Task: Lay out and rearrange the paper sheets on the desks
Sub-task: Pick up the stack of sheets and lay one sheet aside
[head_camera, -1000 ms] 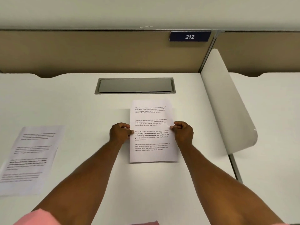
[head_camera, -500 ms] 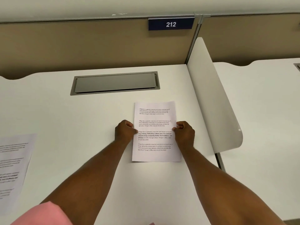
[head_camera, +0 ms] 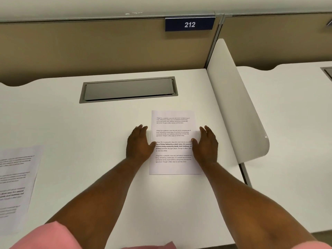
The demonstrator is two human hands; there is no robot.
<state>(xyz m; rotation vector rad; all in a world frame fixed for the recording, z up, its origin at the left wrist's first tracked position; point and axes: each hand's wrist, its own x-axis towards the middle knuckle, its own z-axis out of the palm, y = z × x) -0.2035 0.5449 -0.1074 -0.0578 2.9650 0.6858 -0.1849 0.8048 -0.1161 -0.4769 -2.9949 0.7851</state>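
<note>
White desk (head_camera: 89, 132) carries a blurred printed sheet (head_camera: 16, 186) at far left. Right of centre lies the paper sheet (head_camera: 173, 123) (four text blocks), left hand (head_camera: 139, 143) and right hand (head_camera: 206, 144) flattened, fingers spread, along its edges, gripping nothing.

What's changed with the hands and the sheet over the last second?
Both hands opened: the left hand and right hand had been pinching the side edges of the printed sheet in closed fists, and now flank it with fingers extended, thumbs on the paper. The sheet lies flat on the desk near the divider, as before.
</note>
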